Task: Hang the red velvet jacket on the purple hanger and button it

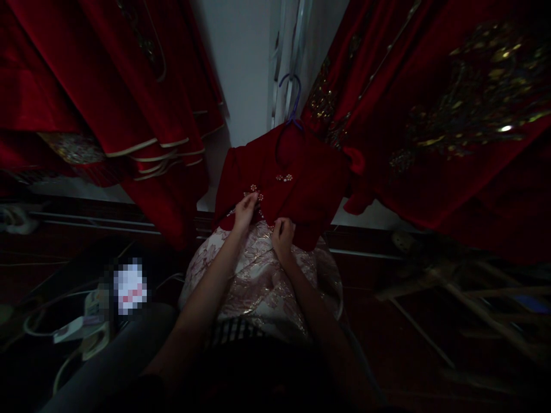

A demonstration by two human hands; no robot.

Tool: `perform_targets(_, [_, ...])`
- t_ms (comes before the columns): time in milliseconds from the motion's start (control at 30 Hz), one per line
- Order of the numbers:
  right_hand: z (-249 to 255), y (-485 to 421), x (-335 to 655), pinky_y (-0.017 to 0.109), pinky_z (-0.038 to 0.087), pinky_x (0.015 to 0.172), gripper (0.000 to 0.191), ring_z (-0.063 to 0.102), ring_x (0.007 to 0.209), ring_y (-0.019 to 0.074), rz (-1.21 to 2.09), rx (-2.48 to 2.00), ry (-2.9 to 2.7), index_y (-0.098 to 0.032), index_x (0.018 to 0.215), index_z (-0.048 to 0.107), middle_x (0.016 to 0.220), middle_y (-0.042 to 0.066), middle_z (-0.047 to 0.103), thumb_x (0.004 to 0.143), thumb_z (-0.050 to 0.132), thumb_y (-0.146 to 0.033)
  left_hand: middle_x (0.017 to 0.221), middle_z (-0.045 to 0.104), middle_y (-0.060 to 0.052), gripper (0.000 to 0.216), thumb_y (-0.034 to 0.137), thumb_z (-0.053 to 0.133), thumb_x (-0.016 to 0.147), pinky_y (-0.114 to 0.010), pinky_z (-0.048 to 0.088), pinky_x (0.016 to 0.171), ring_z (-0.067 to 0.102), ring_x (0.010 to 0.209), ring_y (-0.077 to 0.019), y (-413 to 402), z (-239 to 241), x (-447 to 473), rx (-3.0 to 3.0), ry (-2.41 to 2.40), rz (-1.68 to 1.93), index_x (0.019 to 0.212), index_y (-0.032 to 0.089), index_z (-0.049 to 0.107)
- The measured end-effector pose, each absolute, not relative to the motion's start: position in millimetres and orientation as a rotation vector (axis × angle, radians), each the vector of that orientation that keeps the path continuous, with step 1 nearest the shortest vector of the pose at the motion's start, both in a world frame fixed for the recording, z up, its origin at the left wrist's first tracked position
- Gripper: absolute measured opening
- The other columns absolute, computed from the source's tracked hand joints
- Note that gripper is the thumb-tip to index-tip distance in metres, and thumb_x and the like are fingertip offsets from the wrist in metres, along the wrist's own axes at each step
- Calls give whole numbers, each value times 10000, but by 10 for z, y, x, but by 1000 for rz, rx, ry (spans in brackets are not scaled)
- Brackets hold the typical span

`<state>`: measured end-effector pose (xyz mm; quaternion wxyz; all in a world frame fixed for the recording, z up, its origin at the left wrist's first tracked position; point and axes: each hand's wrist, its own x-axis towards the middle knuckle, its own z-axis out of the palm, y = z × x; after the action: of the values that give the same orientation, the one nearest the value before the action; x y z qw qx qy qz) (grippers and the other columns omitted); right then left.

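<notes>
A dark red jacket (301, 178) hangs on a purple hanger (293, 92) in front of me, with pearl-like knot fastenings (284, 178) on its front. My left hand (245, 211) pinches the jacket's front edge by a lower fastening. My right hand (283, 236) is closed on the jacket's lower hem. Under the jacket spreads a pale pink brocade skirt (262, 281) with glinting pattern.
Red embroidered garments hang on the left (129, 103) and right (451, 115), a white wall (245, 69) between them. A power strip with cables (86, 332) lies at lower left. Wooden slats (482, 310) lean at right on a dark floor.
</notes>
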<state>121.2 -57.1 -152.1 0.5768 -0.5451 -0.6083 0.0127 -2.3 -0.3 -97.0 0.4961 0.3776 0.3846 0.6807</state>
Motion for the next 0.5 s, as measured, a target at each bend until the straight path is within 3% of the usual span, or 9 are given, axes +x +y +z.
perform_targets(300, [-1532, -577, 1221, 318, 387, 821, 247, 525, 833, 188, 107, -1279, -1394, -195, 868, 526, 845, 60, 611, 961, 352, -344, 1130, 678, -79, 380, 414, 753, 660, -253, 478, 804, 643, 911, -132, 22, -879, -77, 825, 811, 1500, 965, 192, 702])
perform_targets(500, [-1538, -574, 1223, 314, 389, 811, 240, 536, 825, 185, 153, -1276, -1403, -202, 857, 520, 840, 53, 616, 957, 353, -341, 772, 696, -34, 338, 394, 754, 633, -217, 449, 647, 608, 690, -115, 106, -847, -55, 945, 1121, 1618, 838, 137, 675])
